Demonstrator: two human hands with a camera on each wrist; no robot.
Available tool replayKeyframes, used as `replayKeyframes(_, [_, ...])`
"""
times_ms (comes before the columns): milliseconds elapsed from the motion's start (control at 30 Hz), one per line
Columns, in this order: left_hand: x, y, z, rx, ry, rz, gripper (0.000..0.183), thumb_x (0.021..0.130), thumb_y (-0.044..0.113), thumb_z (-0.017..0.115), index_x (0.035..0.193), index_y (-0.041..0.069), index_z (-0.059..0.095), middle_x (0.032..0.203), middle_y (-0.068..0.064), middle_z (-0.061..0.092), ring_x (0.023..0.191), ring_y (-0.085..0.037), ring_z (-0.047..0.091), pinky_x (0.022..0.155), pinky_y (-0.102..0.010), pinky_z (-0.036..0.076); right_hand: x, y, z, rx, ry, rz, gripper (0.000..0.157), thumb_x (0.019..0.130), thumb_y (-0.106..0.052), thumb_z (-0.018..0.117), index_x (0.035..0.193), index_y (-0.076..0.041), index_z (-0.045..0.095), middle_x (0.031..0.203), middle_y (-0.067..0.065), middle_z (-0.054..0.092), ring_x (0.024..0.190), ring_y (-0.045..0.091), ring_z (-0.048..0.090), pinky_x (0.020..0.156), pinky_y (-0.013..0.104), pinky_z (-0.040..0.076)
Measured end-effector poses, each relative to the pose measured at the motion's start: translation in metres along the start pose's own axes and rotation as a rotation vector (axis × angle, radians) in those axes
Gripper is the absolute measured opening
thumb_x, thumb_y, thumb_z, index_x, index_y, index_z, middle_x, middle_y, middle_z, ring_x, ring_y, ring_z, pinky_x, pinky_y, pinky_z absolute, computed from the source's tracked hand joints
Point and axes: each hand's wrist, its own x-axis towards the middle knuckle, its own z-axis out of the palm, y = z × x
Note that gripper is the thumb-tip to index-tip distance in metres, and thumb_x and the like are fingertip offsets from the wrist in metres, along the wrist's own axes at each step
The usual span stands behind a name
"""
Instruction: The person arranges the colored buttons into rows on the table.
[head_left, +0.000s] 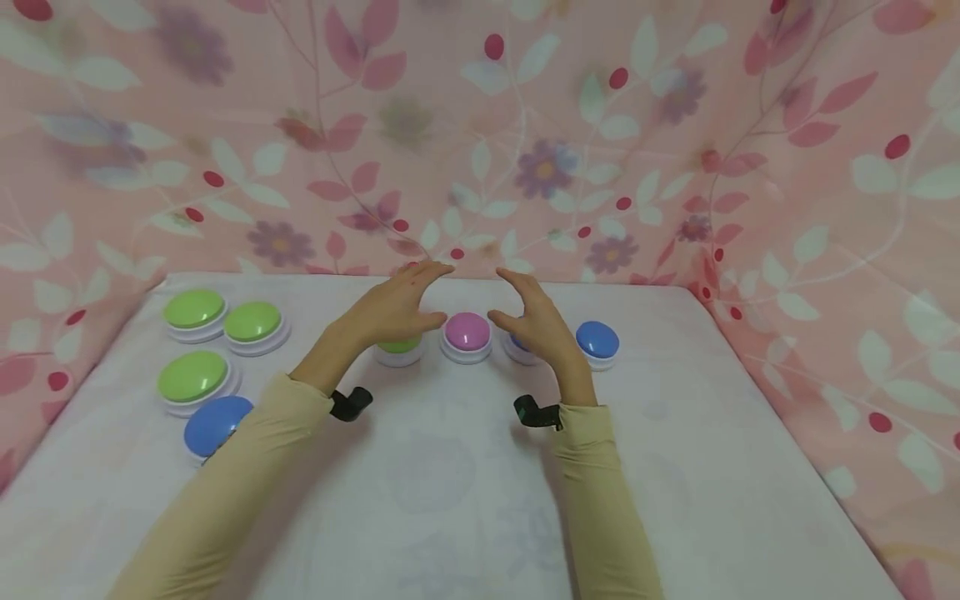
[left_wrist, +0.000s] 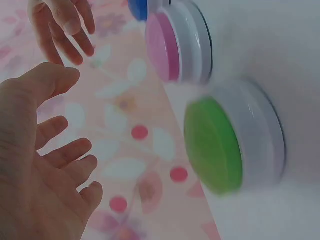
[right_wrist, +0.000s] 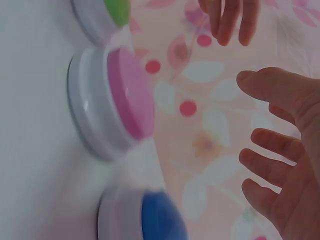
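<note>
A pink push button (head_left: 467, 332) on a white round base stands near the back of the table, between and below my two hands. My left hand (head_left: 396, 305) hovers over a green push button (left_wrist: 212, 147), partly covering it in the head view. Over a blue push button (right_wrist: 162, 217) hangs my right hand (head_left: 534, 318), hiding most of it in the head view. Both hands have relaxed, loosely bent fingers, face each other across a gap, and hold nothing. In both wrist views the fingers stay apart from the buttons.
Another blue button (head_left: 597, 340) sits to the right of my right hand. At the left are several green buttons (head_left: 193, 377) and a blue button (head_left: 217, 425), partly behind my left sleeve. Pink floral cloth (head_left: 480, 167) walls the white table (head_left: 450, 500) at back and right.
</note>
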Motion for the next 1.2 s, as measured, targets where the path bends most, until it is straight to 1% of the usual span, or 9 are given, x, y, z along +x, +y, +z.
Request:
replayKeyframes(100, [-0.010,-0.020,-0.013,0.008,0.017,-0.036,0.075,0.090,0.038,0.064,0.155,0.021,0.031,0.162,-0.011,0.025,0.148,-0.045,0.018,0.111,-0.068,0.024,0.012,-0.014,0.011,0.022,0.013,-0.026,0.071,0.091,-0.027,0.072,0.153,-0.018,0.038,0.155,0.007,0.038,0.143,0.027,0.035,0.116,0.050,0.031])
replayKeyframes(233, [-0.025,-0.046,-0.029,0.031,0.040,-0.091,0.075,0.090,0.036,0.065,0.154,0.019,0.031,0.161,-0.016,0.024,0.148,-0.044,0.020,0.109,-0.070,0.027,0.027,-0.035,0.026,0.067,0.003,-0.057,0.071,0.090,-0.025,0.072,0.152,-0.017,0.039,0.155,0.005,0.037,0.144,0.024,0.034,0.117,0.047,0.029])
replayKeyframes(367, [-0.044,-0.068,-0.044,0.052,0.055,-0.134,0.075,0.090,0.032,0.067,0.154,0.014,0.032,0.159,-0.019,0.026,0.146,-0.042,0.023,0.110,-0.068,0.026,0.042,-0.057,0.045,0.079,-0.038,-0.101,0.070,0.091,-0.023,0.072,0.152,-0.016,0.039,0.154,0.008,0.039,0.143,0.025,0.036,0.117,0.046,0.030])
replayKeyframes(500, [-0.062,-0.088,-0.054,0.065,0.046,-0.187,0.078,0.090,0.032,0.068,0.154,0.013,0.029,0.158,-0.020,0.027,0.144,-0.044,0.027,0.108,-0.069,0.028,0.054,-0.075,0.069,0.058,-0.097,-0.150,0.070,0.091,-0.024,0.072,0.152,-0.019,0.038,0.151,0.007,0.043,0.140,0.023,0.040,0.115,0.043,0.034])
replayKeyframes(633, [-0.075,-0.106,-0.058,0.068,0.051,-0.206,0.078,0.089,0.031,0.069,0.153,0.010,0.031,0.157,-0.022,0.029,0.143,-0.045,0.027,0.108,-0.069,0.028,0.062,-0.090,0.095,0.046,-0.168,-0.133,0.070,0.092,-0.028,0.071,0.153,-0.021,0.037,0.153,0.002,0.041,0.140,0.021,0.040,0.115,0.041,0.034])
replayKeyframes(733, [-0.084,-0.118,-0.059,0.076,0.051,-0.213,0.076,0.089,0.029,0.070,0.151,0.008,0.033,0.155,-0.024,0.029,0.141,-0.049,0.027,0.106,-0.071,0.028,0.067,-0.100,0.115,0.031,-0.219,-0.130,0.070,0.093,-0.030,0.070,0.153,-0.023,0.037,0.154,0.000,0.040,0.141,0.019,0.040,0.115,0.040,0.034])
replayKeyframes(900, [-0.099,-0.133,-0.062,0.091,0.030,-0.249,0.077,0.088,0.026,0.071,0.151,0.005,0.032,0.152,-0.030,0.030,0.136,-0.055,0.031,0.104,-0.073,0.029,0.070,-0.113,0.149,-0.018,-0.300,-0.151,0.068,0.093,-0.033,0.069,0.153,-0.025,0.037,0.153,-0.002,0.040,0.137,0.013,0.044,0.111,0.034,0.038])
replayKeyframes(1100, [-0.106,-0.144,-0.063,0.110,-0.007,-0.284,0.085,0.087,0.027,0.073,0.153,0.001,0.026,0.148,-0.036,0.031,0.131,-0.054,0.038,0.101,-0.070,0.036,0.068,-0.120,0.176,-0.103,-0.374,-0.197,0.065,0.094,-0.030,0.067,0.152,-0.022,0.038,0.149,0.002,0.045,0.135,0.014,0.046,0.110,0.027,0.038])
replayKeyframes(1200, [-0.106,-0.148,-0.061,0.121,-0.021,-0.285,0.087,0.086,0.028,0.074,0.152,0.000,0.025,0.146,-0.038,0.032,0.129,-0.055,0.039,0.100,-0.070,0.036,0.066,-0.121,0.184,-0.119,-0.395,-0.188,0.066,0.094,-0.029,0.068,0.152,-0.022,0.038,0.150,0.001,0.046,0.136,0.014,0.046,0.111,0.026,0.037])
